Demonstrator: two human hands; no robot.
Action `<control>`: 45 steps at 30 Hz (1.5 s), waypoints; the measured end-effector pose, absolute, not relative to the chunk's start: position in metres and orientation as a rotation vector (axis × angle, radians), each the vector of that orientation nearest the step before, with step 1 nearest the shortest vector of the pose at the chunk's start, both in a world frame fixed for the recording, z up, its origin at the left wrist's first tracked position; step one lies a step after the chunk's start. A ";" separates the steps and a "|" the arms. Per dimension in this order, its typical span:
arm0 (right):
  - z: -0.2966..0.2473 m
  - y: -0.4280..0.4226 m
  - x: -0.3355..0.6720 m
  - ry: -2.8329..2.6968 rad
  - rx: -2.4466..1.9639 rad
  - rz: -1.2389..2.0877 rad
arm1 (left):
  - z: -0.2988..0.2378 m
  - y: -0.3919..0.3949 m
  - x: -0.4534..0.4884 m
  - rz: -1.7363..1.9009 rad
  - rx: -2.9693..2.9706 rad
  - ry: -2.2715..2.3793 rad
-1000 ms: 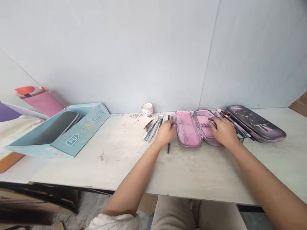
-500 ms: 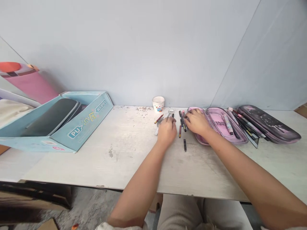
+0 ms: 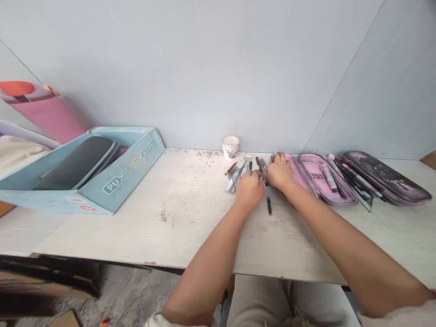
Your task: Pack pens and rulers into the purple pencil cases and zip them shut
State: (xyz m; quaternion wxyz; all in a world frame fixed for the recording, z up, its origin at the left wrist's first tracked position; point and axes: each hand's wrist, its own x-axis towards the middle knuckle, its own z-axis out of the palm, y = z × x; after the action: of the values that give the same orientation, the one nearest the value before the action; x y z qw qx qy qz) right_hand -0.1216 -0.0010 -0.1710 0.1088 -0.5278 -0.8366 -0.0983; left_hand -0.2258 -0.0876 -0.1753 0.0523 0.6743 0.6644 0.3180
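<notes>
My left hand [image 3: 250, 188] rests on the table with its fingers curled, its fingertips close to a few pens [image 3: 261, 166]. What lies under those fingers is hidden. My right hand [image 3: 279, 172] bends its fingers down at the other side of the same pens, over the left edge of an open pink pencil case [image 3: 294, 163]. Its grip is hidden too. Left of my left hand lie clear rulers [image 3: 235, 178] and a short red-and-black pencil [image 3: 230, 168]. A short black pen piece [image 3: 269, 205] lies nearer to me. A white eraser [image 3: 248, 157] sits behind the hands.
A paper cup [image 3: 230, 147] stands by the wall. In the case's right half lies a thick marker [image 3: 329, 177]. Several pens [image 3: 357, 181] lie beside a closed dark pencil case [image 3: 388, 177]. A blue box [image 3: 126, 177] with a grey case [image 3: 78, 165] stands left.
My left hand has moved right, closer to my right hand, uncovering more of the rulers. It now covers where the short red-and-black piece lay. The view has shifted slightly.
</notes>
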 end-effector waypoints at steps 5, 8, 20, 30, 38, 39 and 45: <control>-0.165 -0.009 -0.116 -2.305 -1.463 -0.280 | -0.176 -0.081 -0.229 1.165 1.836 1.878; -0.158 -0.028 -0.114 -2.224 -1.320 -0.247 | -0.174 -0.079 -0.227 1.292 1.493 1.742; -0.155 -0.061 -0.063 -1.895 -0.886 0.585 | -0.155 -0.096 -0.185 1.328 0.872 1.053; -0.152 -0.027 -0.026 -1.052 -0.731 1.119 | -0.137 -0.081 -0.149 1.254 0.881 0.940; -0.154 -0.056 -0.034 -1.871 -0.842 1.396 | -0.118 -0.059 -0.172 1.791 0.647 0.737; -0.155 -0.058 -0.036 -1.903 -0.851 1.361 | -0.121 -0.060 -0.175 1.800 0.672 0.767; -0.162 -0.046 -0.027 -1.783 -1.071 0.735 | -0.141 -0.073 -0.195 1.596 0.951 1.079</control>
State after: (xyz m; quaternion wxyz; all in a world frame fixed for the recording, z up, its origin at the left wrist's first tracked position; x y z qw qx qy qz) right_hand -0.0268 -0.0457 -0.1615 0.4512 -0.4332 -0.7214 0.2972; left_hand -0.1948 -0.0734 -0.1413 0.4762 0.3893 0.4416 0.6532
